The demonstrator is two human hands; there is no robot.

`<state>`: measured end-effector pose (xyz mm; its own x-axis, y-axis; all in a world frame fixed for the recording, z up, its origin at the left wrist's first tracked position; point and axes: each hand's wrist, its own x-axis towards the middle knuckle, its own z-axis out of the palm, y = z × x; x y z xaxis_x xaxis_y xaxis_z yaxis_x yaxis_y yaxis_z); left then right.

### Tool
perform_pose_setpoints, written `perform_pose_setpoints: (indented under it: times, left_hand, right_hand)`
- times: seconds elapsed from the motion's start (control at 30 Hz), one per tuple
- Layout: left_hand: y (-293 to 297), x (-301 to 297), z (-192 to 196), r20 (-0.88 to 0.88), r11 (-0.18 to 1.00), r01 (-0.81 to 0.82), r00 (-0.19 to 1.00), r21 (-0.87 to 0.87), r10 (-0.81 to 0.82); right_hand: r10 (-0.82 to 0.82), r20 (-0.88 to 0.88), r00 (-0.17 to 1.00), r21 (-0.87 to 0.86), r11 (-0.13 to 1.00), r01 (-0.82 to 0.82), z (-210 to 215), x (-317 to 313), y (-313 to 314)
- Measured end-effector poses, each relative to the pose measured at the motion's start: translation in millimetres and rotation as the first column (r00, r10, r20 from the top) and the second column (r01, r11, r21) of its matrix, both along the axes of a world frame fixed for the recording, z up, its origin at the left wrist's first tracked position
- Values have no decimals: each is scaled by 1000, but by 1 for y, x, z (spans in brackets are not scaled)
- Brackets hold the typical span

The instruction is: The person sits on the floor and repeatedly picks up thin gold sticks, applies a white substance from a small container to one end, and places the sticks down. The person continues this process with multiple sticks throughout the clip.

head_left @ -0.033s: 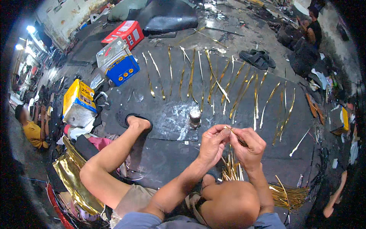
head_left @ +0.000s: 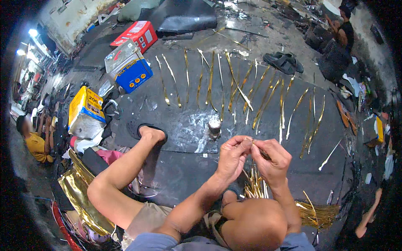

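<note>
A dark mat (head_left: 176, 175) covers the floor, and on its far half a row of golden strips (head_left: 234, 83) lies fanned out, well apart from the sitter. Red, blue and yellow boxes sit at the far left, and crumpled gold foil (head_left: 79, 196) at the near left. A bundle of gold strips (head_left: 255, 186) rests between the knees. Above it the left hand (head_left: 233, 158) and the right hand (head_left: 273, 161) meet, both pinched shut on one thin gold strip (head_left: 252, 141). It looks flimsy: a hard pull could crease or tear it, or it might slip down into the bundle. A small jar (head_left: 214, 126) stands just beyond; a stray elbow could tip it.
</note>
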<state>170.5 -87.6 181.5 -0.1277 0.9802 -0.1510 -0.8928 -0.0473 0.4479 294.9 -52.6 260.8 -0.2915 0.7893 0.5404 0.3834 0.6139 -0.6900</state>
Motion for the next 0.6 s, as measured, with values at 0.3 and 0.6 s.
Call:
perform_pose_setpoints:
  times: [0.3,0.6]
  left_hand:
    - [14,-40,17,-120,976,-210,972,-51,202]
    - [31,-115,20,-168,856,-511,853,-81,493]
  right_hand:
    - [131,61,990,55,989,-134,-3,-17,10]
    - [185,47,982,-22,983,-184,-25,4,-12]
